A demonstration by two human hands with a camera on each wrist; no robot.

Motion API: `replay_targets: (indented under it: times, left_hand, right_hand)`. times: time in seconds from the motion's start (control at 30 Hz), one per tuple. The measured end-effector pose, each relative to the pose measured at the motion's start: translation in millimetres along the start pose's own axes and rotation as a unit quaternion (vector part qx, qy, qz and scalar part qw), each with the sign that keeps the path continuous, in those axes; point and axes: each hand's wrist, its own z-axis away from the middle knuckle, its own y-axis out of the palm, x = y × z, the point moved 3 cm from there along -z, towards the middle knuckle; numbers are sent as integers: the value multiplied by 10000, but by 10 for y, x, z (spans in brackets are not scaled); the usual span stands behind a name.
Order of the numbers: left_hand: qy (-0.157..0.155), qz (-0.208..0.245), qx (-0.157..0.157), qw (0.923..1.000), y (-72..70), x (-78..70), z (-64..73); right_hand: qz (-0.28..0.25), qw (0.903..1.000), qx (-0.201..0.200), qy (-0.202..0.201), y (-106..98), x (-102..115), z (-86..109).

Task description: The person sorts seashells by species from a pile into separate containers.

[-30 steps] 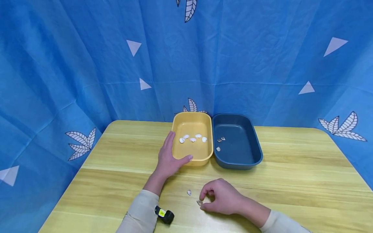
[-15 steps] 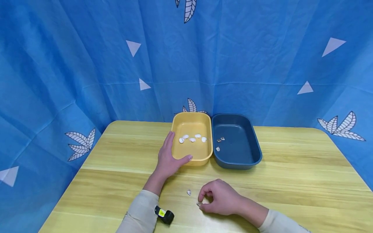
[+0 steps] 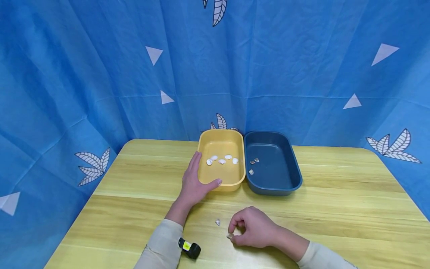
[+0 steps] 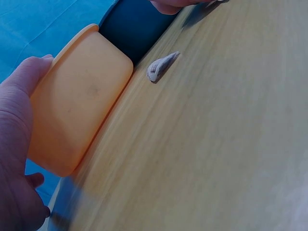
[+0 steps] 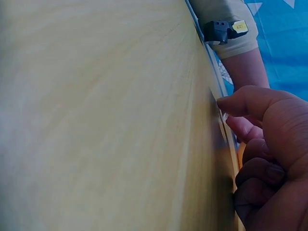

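Note:
My left hand (image 3: 195,183) rests at the near left corner of a yellow plastic bin (image 3: 215,178). Its thumb lies over the front rim and its straight fingers touch the left side; the left wrist view shows the thumb at the rim of the bin (image 4: 82,96). Low over the wood, my right hand (image 3: 253,228) pinches a small brownish seashell (image 3: 230,236) between thumb and index finger. In the right wrist view the right hand (image 5: 274,144) mostly hides that shell. A second greyish seashell (image 3: 217,222) lies on the table just left of it, seen closer as a ridged, pointed shell (image 4: 161,67).
Several white shells (image 3: 222,161) lie inside the yellow bin. Touching its right side stands a dark blue bin (image 3: 279,186) with a few small shells (image 3: 251,172) at its left. A black wrist camera (image 3: 192,249) sits on the left sleeve. Blue curtain (image 3: 302,74) hangs behind the table.
My right hand has shifted very slightly left and down, with the brownish seashell turned a little at its fingertips. The left hand and both bins stay put.

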Motion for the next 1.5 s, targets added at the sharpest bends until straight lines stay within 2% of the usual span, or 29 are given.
replay_targets:
  times: [0.4, 0.53, 0.73, 1.17, 1.3, 1.5]
  left_hand:
    - [-31, 29, -25, 10000, -3, -5, 8]
    - [-113, 11, -3, 9999, -3, -1, 9]
    - [-60, 0, 9, 10000, -4, 1, 7]
    - [-30, 35, 30, 10000, 1, 3, -15]
    - [-29, 52, 39, 10000, 1, -3, -12]
    - [-58, 60, 37, 10000, -1, -17, -3]
  right_hand:
    - [-485, 9988, -7, 21, -53, -8, 55]
    - [-506, 9986, -127, 73, -130, 2, 80]
    - [-365, 9986, -391, 44, -266, 9, 115]
    - [-210, 9923, -1132, -465, -699, 130, 140]
    - [-224, 9899, -1355, -346, -855, 164, 130]
    - [-137, 9860, -1664, 14, -1111, 81, 100]
